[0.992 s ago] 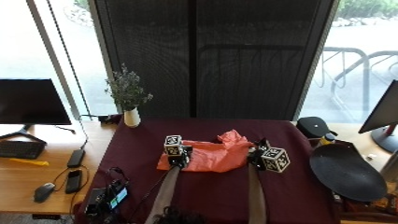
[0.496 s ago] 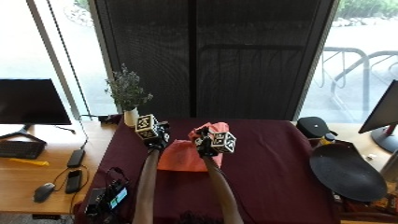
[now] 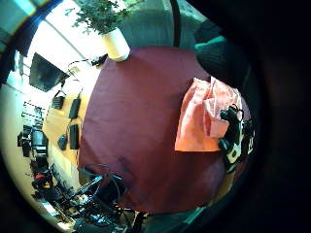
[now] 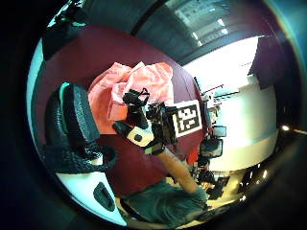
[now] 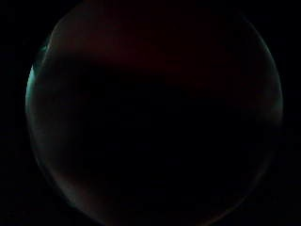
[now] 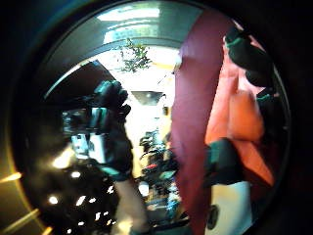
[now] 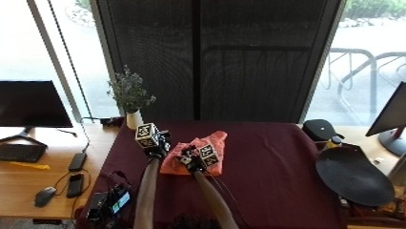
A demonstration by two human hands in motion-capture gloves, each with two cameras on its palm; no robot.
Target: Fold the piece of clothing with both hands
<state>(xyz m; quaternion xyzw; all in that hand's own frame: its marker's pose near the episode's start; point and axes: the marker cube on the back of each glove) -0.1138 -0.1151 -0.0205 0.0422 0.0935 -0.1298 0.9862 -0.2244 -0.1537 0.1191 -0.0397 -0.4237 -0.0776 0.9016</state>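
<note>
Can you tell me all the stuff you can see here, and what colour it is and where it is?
Garment: one, orange-pink, bunched on the tablecloth.
Tablecloth: one, maroon, covering the table.
Vase of dried flowers: one, white, at the cloth's far left corner.
Monitor: one, black, on the wooden desk at left.
Computer mouse: one, dark, on that desk.
Round disc: one, black, at right.
Left hand: black glove, raised beside the garment.
Right hand: black glove, on the garment.
</note>
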